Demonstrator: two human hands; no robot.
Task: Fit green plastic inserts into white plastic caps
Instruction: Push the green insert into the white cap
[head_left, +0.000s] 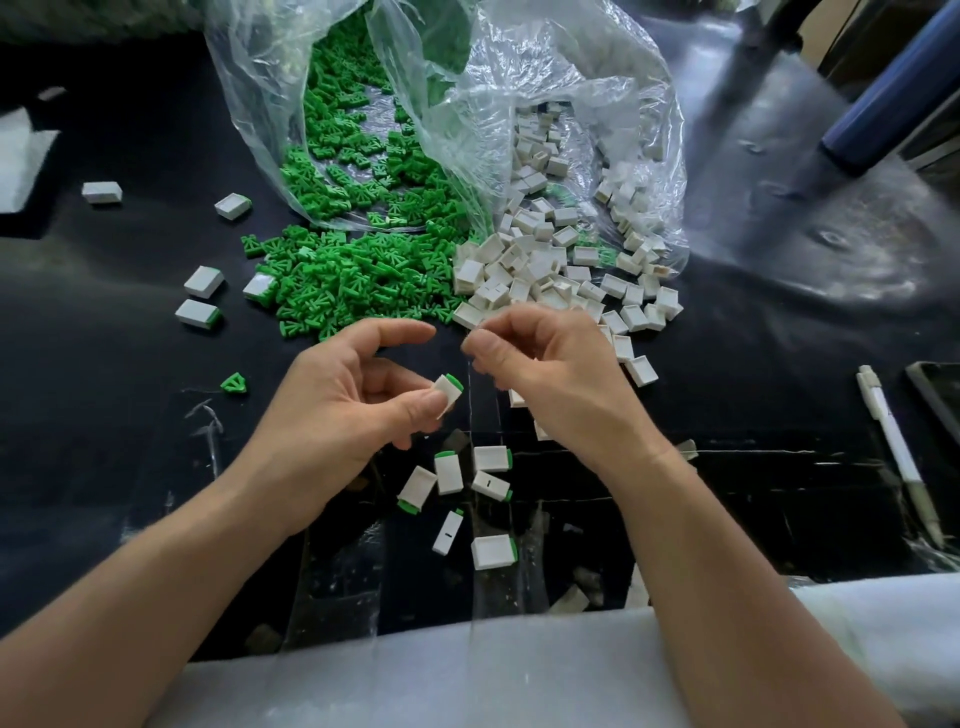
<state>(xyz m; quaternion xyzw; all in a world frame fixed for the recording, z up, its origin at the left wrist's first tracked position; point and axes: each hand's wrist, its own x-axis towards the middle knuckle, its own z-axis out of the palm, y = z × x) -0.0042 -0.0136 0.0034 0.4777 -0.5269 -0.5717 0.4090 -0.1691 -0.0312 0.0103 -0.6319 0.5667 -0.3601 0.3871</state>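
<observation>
Left hand (332, 384) pinches assembled cap (448, 391) at frame centre. Right hand (550, 374) fingers curled; contents indeterminate. Insert pile (332, 280), cap pile (530, 270) above; bare table (104, 415) left; pen (893, 447) right.

The green inserts (332, 280) are lying in a loose heap, and the white caps (540, 270) are lying in a second heap touching its right side. The held cap (448, 392), with green showing at its upper end, is sitting tilted in the left hand (337, 395). Several fitted caps (492, 458) are lying scattered just below it.
</observation>
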